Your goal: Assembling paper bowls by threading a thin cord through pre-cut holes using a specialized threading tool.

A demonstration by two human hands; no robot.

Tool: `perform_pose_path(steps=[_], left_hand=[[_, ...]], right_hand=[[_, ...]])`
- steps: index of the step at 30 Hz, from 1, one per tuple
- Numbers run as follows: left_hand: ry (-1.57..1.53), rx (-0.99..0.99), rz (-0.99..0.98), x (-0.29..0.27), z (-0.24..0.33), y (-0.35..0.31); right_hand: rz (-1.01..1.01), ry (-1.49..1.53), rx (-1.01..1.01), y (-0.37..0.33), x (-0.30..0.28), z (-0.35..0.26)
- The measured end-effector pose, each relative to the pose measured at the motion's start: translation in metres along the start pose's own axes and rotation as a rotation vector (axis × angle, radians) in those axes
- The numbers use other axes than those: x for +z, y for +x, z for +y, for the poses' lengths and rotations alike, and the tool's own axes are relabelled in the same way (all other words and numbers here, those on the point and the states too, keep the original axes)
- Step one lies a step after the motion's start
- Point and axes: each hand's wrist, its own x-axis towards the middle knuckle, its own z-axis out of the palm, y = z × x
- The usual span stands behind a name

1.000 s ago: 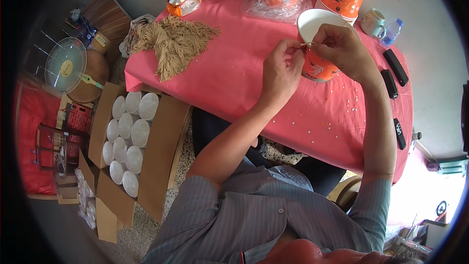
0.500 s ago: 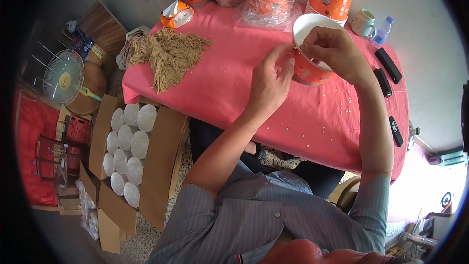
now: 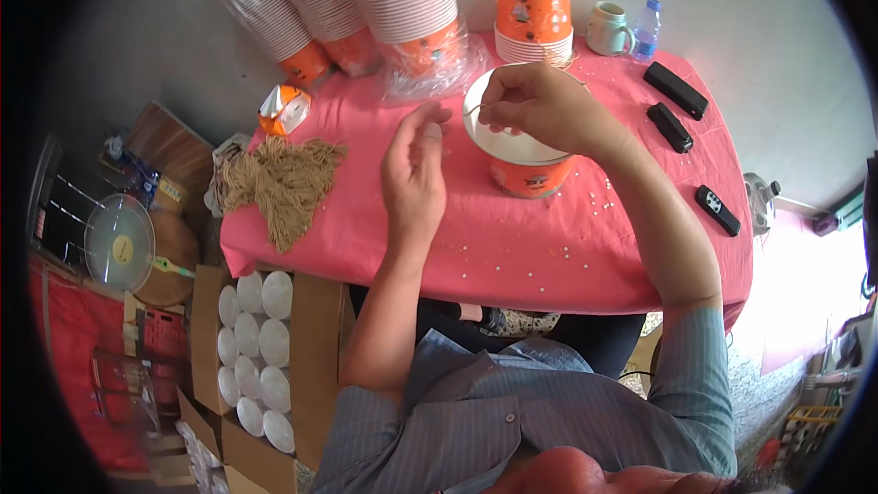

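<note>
I've got my R hand [image 3: 540, 105] pinched on a thin string right over the rim of the orange cup [image 3: 523, 160] on the pink table [image 3: 549, 247], L hand [image 3: 416, 169] open, empty, just beside cup's left.

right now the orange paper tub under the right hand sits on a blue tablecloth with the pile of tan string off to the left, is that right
Not quite: the tablecloth is pink, not blue, as the head view shows. The rest holds: the orange paper tub stands on it under the right hand, and the pile of tan string lies off to the left.
</note>
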Motion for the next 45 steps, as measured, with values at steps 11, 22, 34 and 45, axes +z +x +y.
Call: perform_pose_path(steps=[11, 22, 34, 45], left_hand=[[0.65, 0.524, -0.182, 0.004, 0.051, 0.031], [0.401, 0.234, -0.287, -0.006, 0.071, 0.031], [0.166, -0.053, -0.342, -0.012, 0.064, 0.028], [0.137, -0.063, -0.411, -0.012, 0.056, 0.031]], right_hand=[[0.095, -0.234, -0.104, -0.017, -0.008, -0.024], [-0.028, -0.106, -0.247, -0.023, -0.014, -0.031], [0.116, -0.247, -0.476, -0.019, -0.011, -0.02], [0.09, -0.271, -0.486, -0.015, -0.013, -0.011]])
